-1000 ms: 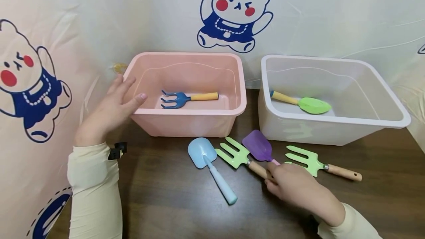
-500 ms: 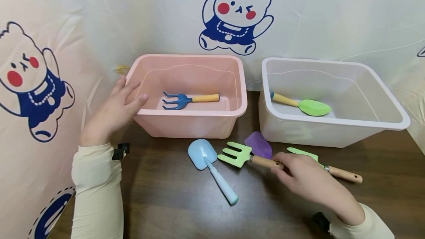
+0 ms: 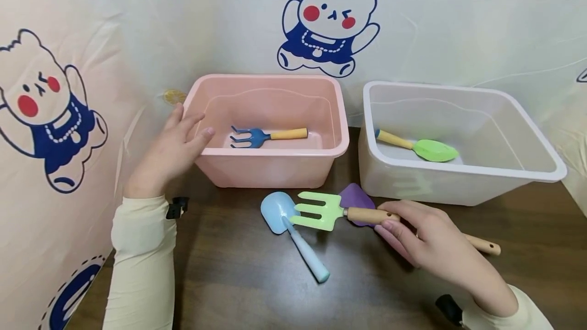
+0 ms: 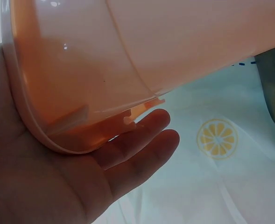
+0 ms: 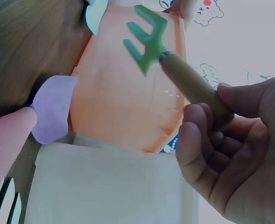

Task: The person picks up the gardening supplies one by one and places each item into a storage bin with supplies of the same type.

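My right hand (image 3: 442, 243) pinches the wooden handle of a green garden fork (image 3: 323, 211) near its end. In the head view the fork's tines overlap the blade of a light blue shovel (image 3: 277, 212), and in the right wrist view the fork (image 5: 151, 39) is held up off the table. Below it lies a purple shovel (image 3: 355, 197) with a pink handle, partly covered. My left hand (image 3: 171, 152) rests at the left end of the pink tub (image 3: 275, 169), its rim against the palm and the fingers fairly straight. Inside the tub lies a blue hand rake (image 3: 257, 138).
A white tub (image 3: 422, 187) stands to the right, with a green trowel (image 3: 433, 150) in it. Another wooden handle (image 3: 483, 244) shows behind my right hand, its fork head hidden. A printed cloth (image 3: 440, 24) hangs behind the tubs on the brown table (image 3: 243, 279).
My right hand has taken the green fork by its handle, lifted it and turned it more level. The pink tub and my left hand have shifted slightly right.
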Demonstrator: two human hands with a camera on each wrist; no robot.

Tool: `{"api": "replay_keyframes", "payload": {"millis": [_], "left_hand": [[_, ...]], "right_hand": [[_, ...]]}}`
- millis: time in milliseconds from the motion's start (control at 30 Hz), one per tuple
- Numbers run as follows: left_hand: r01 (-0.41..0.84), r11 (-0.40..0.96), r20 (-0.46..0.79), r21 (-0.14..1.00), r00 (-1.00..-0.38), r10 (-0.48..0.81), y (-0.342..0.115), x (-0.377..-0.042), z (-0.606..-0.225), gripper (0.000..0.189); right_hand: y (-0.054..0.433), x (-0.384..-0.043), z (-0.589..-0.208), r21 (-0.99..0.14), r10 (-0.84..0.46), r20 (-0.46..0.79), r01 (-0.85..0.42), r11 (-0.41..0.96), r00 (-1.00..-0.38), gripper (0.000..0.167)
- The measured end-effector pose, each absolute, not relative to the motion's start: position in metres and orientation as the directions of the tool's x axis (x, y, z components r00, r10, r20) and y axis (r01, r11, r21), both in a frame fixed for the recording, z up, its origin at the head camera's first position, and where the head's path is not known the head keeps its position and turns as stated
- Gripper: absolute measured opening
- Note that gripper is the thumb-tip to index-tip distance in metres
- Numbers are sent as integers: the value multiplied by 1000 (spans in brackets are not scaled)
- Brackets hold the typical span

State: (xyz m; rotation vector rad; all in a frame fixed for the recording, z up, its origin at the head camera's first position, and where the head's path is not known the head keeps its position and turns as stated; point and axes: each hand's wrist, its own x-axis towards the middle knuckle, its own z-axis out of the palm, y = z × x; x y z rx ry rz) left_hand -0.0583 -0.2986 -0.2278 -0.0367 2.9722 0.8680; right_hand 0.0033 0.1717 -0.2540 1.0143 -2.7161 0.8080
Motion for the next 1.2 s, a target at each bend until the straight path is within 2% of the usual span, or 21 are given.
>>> {"api": "replay_keyframes", "payload": {"millis": [333,700,933,1200], "left_hand": [[-44,846,-48,531,-999,-22,-297,-60,-227,79],[-31,849,-19,528,-1000,-25,-296,-57,-227,75],[-33,847,-20,530,-999,-26,-294,-58,-227,74],[-39,840,-26,542,-999,-29,-294,-59,-228,74]], "right_hand": [[175,3,-248,-514,-512,473,-696,501,-718,34],[178,3,-241,-581,-459,509,-684,440,-728,30],[180,0,-244,-678,-389,598,-702,220,-700,18],[180,-5,-242,-782,-282,600,-623,-14,-748,19]]}}
